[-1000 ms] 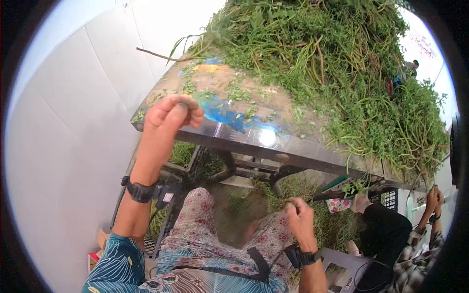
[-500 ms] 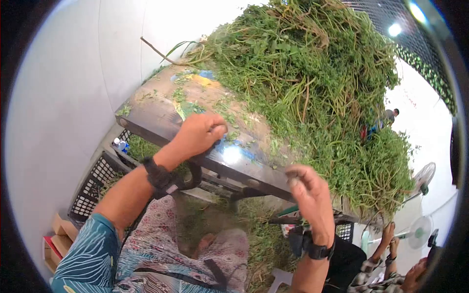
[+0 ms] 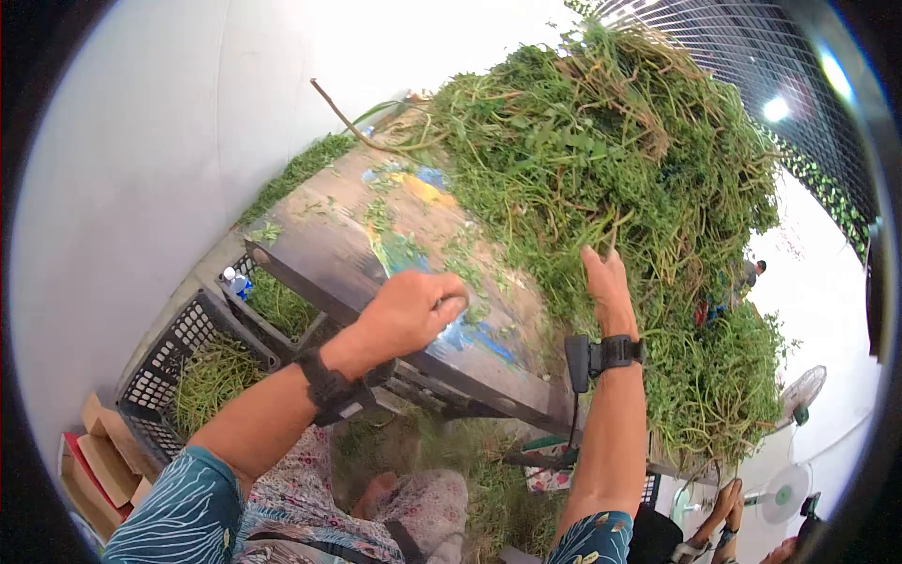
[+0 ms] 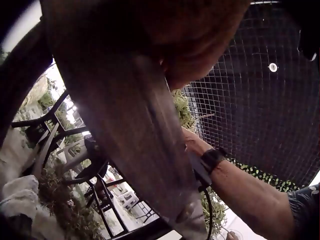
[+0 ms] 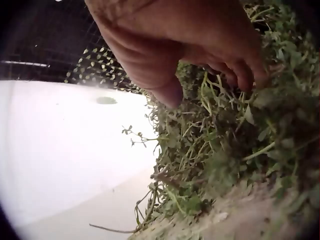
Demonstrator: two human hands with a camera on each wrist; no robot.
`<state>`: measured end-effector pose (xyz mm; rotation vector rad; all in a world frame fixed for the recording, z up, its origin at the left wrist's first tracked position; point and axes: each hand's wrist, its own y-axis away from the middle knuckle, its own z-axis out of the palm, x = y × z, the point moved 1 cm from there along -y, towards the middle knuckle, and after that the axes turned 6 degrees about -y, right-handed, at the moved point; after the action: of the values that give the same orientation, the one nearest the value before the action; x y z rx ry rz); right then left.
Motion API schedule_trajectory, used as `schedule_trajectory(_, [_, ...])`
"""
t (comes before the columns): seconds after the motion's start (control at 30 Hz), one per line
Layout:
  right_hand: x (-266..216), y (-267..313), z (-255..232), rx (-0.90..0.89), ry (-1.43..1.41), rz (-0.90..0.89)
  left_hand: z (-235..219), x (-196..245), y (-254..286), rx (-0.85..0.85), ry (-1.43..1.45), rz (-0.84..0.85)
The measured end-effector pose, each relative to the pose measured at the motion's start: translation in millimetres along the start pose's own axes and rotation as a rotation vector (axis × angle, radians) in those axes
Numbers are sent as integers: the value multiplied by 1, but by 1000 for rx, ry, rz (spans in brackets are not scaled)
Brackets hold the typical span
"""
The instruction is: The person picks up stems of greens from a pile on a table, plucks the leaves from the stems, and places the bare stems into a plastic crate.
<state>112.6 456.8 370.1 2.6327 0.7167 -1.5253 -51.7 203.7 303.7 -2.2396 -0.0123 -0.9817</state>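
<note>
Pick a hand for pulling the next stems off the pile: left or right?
Probably the right hand: thumb and fingers apart, right at the green pile. The left hand is curled at the table edge, farther from the pile.

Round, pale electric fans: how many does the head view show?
2. The upper fan is right of the green, leafy plant heap; the lower fan is below the upper one. More may be hidden behind the heap.

The head camera looks forward and down; the right wrist's, very near, shares its plant heap (image 3: 601, 160); the left's (rather dark) perhaps faces the table edge (image 4: 140, 135).
</note>
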Motion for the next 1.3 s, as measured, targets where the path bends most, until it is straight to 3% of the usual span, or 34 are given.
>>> schedule_trajectory(0.07, [-2,-7,10,24,-111,146,0,0,0,11,7,-6])
schedule_trajectory(0.17, [15,-28,13,86,-215,203,0,0,-1,25,39,8])
schedule_trajectory(0.2, [-6,-12,17,121,-288,234,-1,0,-1,22,50,-3])
schedule_trajectory(0.37, [13,-24,4,36,-674,220,-1,1,-1,9,70,-44])
schedule_trajectory(0.43, [-2,-6,-5,88,-751,219,-1,2,-1,-5,74,-65])
schedule_trajectory(0.57, [-6,29,-14,-78,-908,87,2,-2,-1,18,38,-43])
schedule_trajectory(0.6, [-14,44,-11,-2,-932,127,3,-2,-1,20,35,-40])
schedule_trajectory(0.83, [-19,120,2,-97,-1040,204,3,1,1,25,18,-64])
schedule_trajectory(0.87, [-19,131,6,-23,-1003,207,3,2,1,28,17,-67])
schedule_trajectory(1.0, [-27,169,14,-96,-1024,359,5,2,2,48,-12,-53])
schedule_trajectory(1.1, [-29,207,24,-262,-962,343,5,1,1,57,-22,-51])
schedule_trajectory(1.17, [-31,233,33,-494,-728,296,5,1,1,54,-18,-48])
schedule_trajectory(1.3, [-26,256,51,-579,-650,267,4,0,0,35,38,-36])
